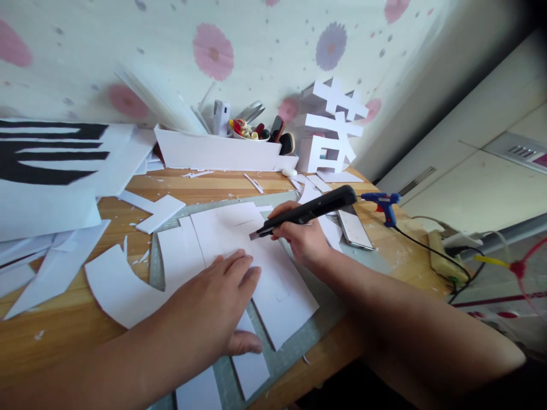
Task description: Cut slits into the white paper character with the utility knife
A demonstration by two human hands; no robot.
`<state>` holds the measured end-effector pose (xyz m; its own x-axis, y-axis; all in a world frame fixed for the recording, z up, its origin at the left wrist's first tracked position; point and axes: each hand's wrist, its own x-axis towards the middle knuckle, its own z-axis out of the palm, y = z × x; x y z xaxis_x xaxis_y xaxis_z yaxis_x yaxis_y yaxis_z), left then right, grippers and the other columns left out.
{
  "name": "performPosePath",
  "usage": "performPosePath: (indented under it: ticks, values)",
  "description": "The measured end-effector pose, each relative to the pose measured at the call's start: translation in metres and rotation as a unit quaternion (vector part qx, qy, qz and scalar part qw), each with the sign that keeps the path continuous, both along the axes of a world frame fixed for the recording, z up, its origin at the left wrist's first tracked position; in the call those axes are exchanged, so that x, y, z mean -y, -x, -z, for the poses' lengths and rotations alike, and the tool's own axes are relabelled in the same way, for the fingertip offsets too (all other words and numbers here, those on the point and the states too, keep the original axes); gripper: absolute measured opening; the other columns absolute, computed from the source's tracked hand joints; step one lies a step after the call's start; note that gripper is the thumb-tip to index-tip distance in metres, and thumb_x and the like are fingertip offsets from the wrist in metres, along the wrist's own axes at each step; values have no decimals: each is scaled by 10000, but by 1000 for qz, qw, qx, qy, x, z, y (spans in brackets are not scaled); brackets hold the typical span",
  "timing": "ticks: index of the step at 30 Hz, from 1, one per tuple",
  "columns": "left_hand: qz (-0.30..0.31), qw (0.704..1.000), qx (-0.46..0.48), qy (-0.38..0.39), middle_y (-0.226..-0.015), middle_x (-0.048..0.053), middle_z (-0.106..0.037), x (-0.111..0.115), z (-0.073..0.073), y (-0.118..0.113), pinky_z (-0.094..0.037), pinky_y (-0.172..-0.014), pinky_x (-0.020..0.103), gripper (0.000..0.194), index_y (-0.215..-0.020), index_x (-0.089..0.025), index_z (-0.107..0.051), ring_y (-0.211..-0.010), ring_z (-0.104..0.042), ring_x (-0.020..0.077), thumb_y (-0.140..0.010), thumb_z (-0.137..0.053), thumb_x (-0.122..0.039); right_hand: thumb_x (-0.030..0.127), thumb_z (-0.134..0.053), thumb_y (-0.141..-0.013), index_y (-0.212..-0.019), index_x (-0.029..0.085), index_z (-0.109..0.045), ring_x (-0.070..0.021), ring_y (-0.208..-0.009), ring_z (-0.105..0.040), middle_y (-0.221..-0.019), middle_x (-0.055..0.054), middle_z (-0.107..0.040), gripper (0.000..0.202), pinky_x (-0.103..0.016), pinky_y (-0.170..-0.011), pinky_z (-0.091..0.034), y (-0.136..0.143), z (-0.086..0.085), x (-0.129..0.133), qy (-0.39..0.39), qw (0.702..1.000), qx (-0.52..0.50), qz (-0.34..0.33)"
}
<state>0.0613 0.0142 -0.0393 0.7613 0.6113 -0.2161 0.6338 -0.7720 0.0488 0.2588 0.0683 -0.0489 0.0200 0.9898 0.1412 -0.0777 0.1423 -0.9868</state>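
My right hand is wrapped round a black utility knife, its blade tip close above a white foam board sheet. Whether the blade touches the sheet I cannot tell. A thin cut or drawn line shows on the sheet near the blade. My left hand lies flat on the white pieces, fingers stretched out and thumb apart, holding nothing. Beneath the sheets is a grey-green cutting mat. Other white strips and a curved white offcut lie around my left arm.
A white box with tools stands at the back, beside a white built-up character. On the right are a phone, a blue glue gun with its cord and a power strip. Printed black-and-white sheets lean at left.
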Motion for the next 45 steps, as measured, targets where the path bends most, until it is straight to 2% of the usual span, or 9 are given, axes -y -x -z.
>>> performPosePath:
  ticks: [5, 10, 14, 16, 19, 24, 29, 36, 45]
  values:
    - [26, 999, -9, -25, -1482, 341, -512, 2, 1, 0, -511, -1070, 634, 962, -1432, -27, -567, -1337, -548, 508, -731, -849, -622, 234, -707, -629, -759, 218, -669, -98, -457, -498, -532, 90, -552, 136, -267, -525, -525, 7, 18, 9, -3, 998, 0, 58]
    - [32, 999, 8, -42, -1444, 364, -532, 4, 5, 2, -540, -1027, 639, 948, -1394, -12, -600, -1287, -591, 512, -727, -841, -641, 207, -680, -648, -959, 239, -754, -83, -428, -428, -495, 109, -531, 321, -249, -521, -504, 6, 22, 12, -11, 998, 7, 58]
    - [43, 996, 47, -68, -1394, 382, -562, 4, 8, 3, -566, -976, 654, 921, -1353, 14, -626, -1242, -618, 526, -729, -846, -627, 267, -710, -656, -843, 223, -736, -83, -412, -407, -482, 98, -526, 194, -259, -492, -479, 9, 23, 14, 18, 998, -4, 56]
    - [49, 994, 66, -79, -1366, 379, -587, 3, 9, 3, -573, -965, 653, 898, -1321, 20, -648, -1230, -625, 526, -722, -855, -618, 286, -730, -661, -793, 218, -713, -90, -418, -424, -470, 96, -507, 150, -268, -502, -484, 11, 24, 15, 10, 999, -2, 53]
    - [54, 992, 79, -86, -1347, 373, -603, 5, 9, 4, -579, -959, 641, 880, -1286, 21, -672, -1223, -632, 520, -709, -865, -616, 295, -768, -685, -764, 222, -686, -103, -476, -492, -531, 78, -548, 136, -282, -562, -513, 10, 26, 17, -46, 997, 23, 61]
    - [53, 993, 55, -89, -1352, 382, -578, 7, 8, 4, -576, -975, 615, 862, -1288, 31, -667, -1236, -625, 507, -730, -859, -597, 275, -750, -747, -891, 238, -680, -132, -611, -609, -730, 38, -649, 164, -309, -649, -557, 8, 27, 20, -128, 983, 92, 96]
    - [45, 996, 21, -74, -1399, 377, -527, 6, 4, 1, -540, -1032, 604, 887, -1361, 24, -614, -1291, -583, 492, -769, -827, -601, 277, -729, -789, -868, 240, -641, -153, -695, -657, -784, 14, -684, 124, -305, -671, -578, 8, 25, 23, -187, 961, 187, 85]
    - [37, 998, -31, -42, -1452, 366, -474, 6, -4, -1, -503, -1084, 587, 904, -1428, -11, -564, -1357, -519, 476, -806, -780, -631, 308, -702, -818, -871, 249, -638, -172, -701, -640, -781, -1, -692, 101, -327, -671, -564, 8, 21, 27, -171, 958, 220, 67]
    - [27, 999, -5, -28, -1456, 374, -459, 7, -2, -1, -501, -1085, 613, 897, -1412, 1, -575, -1369, -500, 491, -784, -821, -589, 307, -705, -837, -882, 243, -648, -169, -696, -646, -789, -5, -700, 97, -320, -673, -559, 8, 23, 26, -171, 958, 227, 48]
